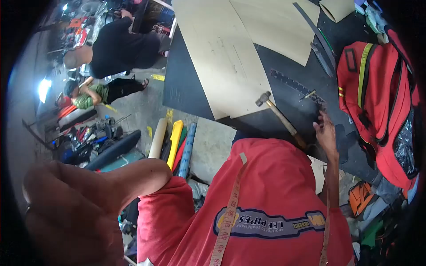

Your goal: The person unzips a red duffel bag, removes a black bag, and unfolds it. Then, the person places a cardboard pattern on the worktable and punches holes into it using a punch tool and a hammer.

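The dark ruler [287, 81] lies flat on the black worktop [188, 91], toward two o'clock in the view, slanting down to the right. A thin pointed tool [307, 95] lies across it, near its lower end. The right hand [327, 135], at three o'clock, is just below this end; its fingers are loosely spread and a little bent, but I cannot tell if they touch the worktop. The hammer [284, 119] lies between two and three o'clock, its head near the edge of a brown sheet [217, 55] and its handle near the right hand. The left hand [66, 208] is raised close to the camera at eight o'clock, too dark for me to tell its grip. A red bag [377, 88] stands at three o'clock, beyond the right hand.
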`<state>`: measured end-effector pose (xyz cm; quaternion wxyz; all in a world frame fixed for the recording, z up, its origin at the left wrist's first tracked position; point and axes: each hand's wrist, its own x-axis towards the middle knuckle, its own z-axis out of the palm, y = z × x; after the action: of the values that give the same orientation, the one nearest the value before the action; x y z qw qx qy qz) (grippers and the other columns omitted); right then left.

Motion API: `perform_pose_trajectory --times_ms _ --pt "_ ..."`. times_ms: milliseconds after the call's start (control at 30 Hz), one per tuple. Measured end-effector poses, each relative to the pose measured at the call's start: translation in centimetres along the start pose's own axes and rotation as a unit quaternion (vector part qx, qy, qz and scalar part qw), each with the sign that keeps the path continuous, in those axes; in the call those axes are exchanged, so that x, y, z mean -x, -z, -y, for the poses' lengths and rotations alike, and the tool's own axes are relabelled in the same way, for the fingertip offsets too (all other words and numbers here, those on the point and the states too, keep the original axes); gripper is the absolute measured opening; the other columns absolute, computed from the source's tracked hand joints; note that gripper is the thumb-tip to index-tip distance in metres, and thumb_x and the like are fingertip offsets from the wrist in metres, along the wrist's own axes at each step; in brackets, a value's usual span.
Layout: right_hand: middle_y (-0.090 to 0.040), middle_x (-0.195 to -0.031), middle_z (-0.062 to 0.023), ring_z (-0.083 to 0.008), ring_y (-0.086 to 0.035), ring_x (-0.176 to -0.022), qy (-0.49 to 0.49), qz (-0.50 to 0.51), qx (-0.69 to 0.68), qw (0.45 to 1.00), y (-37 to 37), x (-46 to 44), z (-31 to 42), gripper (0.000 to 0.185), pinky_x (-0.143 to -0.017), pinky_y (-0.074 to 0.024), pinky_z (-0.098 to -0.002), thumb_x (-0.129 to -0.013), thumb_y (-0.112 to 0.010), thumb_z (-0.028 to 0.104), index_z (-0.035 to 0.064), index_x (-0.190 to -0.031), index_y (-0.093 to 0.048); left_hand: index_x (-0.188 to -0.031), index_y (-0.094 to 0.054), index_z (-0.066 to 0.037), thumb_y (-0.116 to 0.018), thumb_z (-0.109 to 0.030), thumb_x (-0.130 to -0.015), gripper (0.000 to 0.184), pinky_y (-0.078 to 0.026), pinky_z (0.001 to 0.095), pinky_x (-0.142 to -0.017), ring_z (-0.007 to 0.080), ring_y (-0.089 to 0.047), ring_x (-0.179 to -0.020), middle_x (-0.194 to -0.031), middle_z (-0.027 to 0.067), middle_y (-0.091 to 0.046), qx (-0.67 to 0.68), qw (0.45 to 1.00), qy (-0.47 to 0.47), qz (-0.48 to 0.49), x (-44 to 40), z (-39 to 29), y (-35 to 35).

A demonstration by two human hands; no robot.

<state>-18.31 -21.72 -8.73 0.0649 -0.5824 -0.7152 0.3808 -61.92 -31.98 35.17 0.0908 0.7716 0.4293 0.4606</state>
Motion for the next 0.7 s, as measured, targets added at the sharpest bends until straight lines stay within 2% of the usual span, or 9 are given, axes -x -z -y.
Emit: perform_pose_trajectory --times_ms 200,233,300,333,433,533,600,633,700 --pt "-0.073 -0.114 -0.0154 -0.0257 -0.072 -0.09 -0.037 -0.058 0.006 0.998 -6.6 2.0 3.1 0.049 -0.08 -0.0581 -0.0383 -0.092 -0.073 0.012 0.0041 -0.138 -0.059 -0.084 -0.061 -0.02 -0.064 -0.044 -0.097 0.027 -0.036 0.0318 -0.075 0.0082 -0.047 -0.069 -0.078 -0.0103 -0.06 0.128 0.988 0.073 -0.037 5.7 9.2 5.6" --pt "-0.072 -0.115 -0.0169 -0.0291 -0.072 -0.094 -0.037 -0.051 -0.006 0.998 -7.5 2.0 4.6 0.046 -0.082 -0.0574 -0.0403 -0.091 -0.073 0.011 0.0028 -0.135 -0.061 -0.085 -0.062 -0.02 -0.066 -0.044 -0.096 0.027 -0.037 0.0315 -0.075 0.008 -0.048 -0.069 -0.078 -0.0106 -0.061 0.149 0.979 0.128 -0.056 6.7 11.2 5.5" --pt "-0.07 -0.118 -0.0192 -0.0326 -0.07 -0.101 -0.018 -0.039 0.019 0.999 -8.5 1.1 8.3 0.044 -0.086 -0.0564 -0.0419 -0.091 -0.073 0.01 0.0017 -0.133 -0.062 -0.106 -0.065 -0.003 -0.071 -0.043 -0.093 0.042 -0.043 0.0296 -0.069 0.0104 -0.05 -0.064 -0.078 0.0 -0.061 0.082 0.935 0.313 -0.146 9.2 16.0 3.5" --pt "-0.07 -0.118 -0.0192 -0.0326 -0.07 -0.101 -0.021 -0.034 0.028 0.999 -8.2 0.2 10.6 0.044 -0.086 -0.0564 -0.0419 -0.091 -0.073 0.01 0.0017 -0.133 -0.062 -0.113 -0.065 0.001 -0.073 -0.043 -0.092 0.049 -0.044 0.0286 -0.067 0.0099 -0.049 -0.062 -0.077 0.0005 -0.059 0.179 0.91 0.356 -0.11 12.6 19.7 3.4" --pt "-0.07 -0.121 -0.0175 -0.0282 -0.07 -0.103 -0.016 -0.028 -0.019 0.999 -6.5 -1.8 15.9 0.04 -0.088 -0.0563 -0.0383 -0.094 -0.072 0.011 0.0023 -0.132 -0.064 -0.113 -0.066 0.005 -0.074 -0.047 -0.093 0.056 -0.046 0.0277 -0.061 0.0074 -0.047 -0.058 -0.069 -0.0029 -0.051 0.346 0.783 0.511 -0.076 25.0 27.6 2.1" --pt "-0.07 -0.119 -0.0173 -0.0292 -0.07 -0.103 0.005 -0.048 0.0 0.999 -4.8 -2.9 16.3 0.039 -0.088 -0.0557 -0.0378 -0.094 -0.071 0.01 0.0022 -0.131 -0.065 -0.102 -0.066 -0.002 -0.064 -0.041 -0.101 0.039 -0.046 0.0295 -0.058 0.0117 -0.05 -0.056 -0.064 -0.0022 -0.052 0.366 0.592 0.681 -0.229 41.4 27.8 -3.7" --pt "-0.068 -0.12 -0.0174 -0.03 -0.067 -0.107 0.039 -0.068 0.034 0.996 -4.1 -3.9 13.9 0.035 -0.089 -0.055 -0.0376 -0.094 -0.071 0.007 0.002 -0.129 -0.066 -0.109 -0.066 -0.005 -0.062 -0.038 -0.101 0.034 -0.046 0.0304 -0.055 0.0139 -0.054 -0.056 -0.076 0.0027 -0.063 0.277 0.511 0.789 -0.197 57.2 27.6 -11.2" --pt "-0.067 -0.121 -0.0175 -0.0299 -0.067 -0.109 0.053 -0.078 0.053 0.994 -3.8 -4.3 12.9 0.034 -0.089 -0.0548 -0.0377 -0.094 -0.071 0.007 0.0019 -0.128 -0.066 -0.115 -0.066 -0.004 -0.066 -0.035 -0.097 0.036 -0.05 0.0312 -0.056 0.0163 -0.059 -0.058 -0.085 0.006 -0.069 0.211 0.457 0.853 -0.14 57.8 24.9 -15.1" --pt "-0.065 -0.123 -0.0201 -0.0387 -0.061 -0.12 0.087 -0.09 0.072 0.99 -3.5 -5.6 9.2 0.03 -0.105 -0.0471 -0.0444 -0.095 -0.067 0.006 0.0016 -0.125 -0.066 -0.127 -0.064 -0.005 -0.072 -0.033 -0.091 0.046 -0.056 0.0364 -0.068 0.0241 -0.069 -0.079 -0.099 0.0139 -0.074 0.166 0.606 0.777 0.044 72.0 19.9 -26.1"
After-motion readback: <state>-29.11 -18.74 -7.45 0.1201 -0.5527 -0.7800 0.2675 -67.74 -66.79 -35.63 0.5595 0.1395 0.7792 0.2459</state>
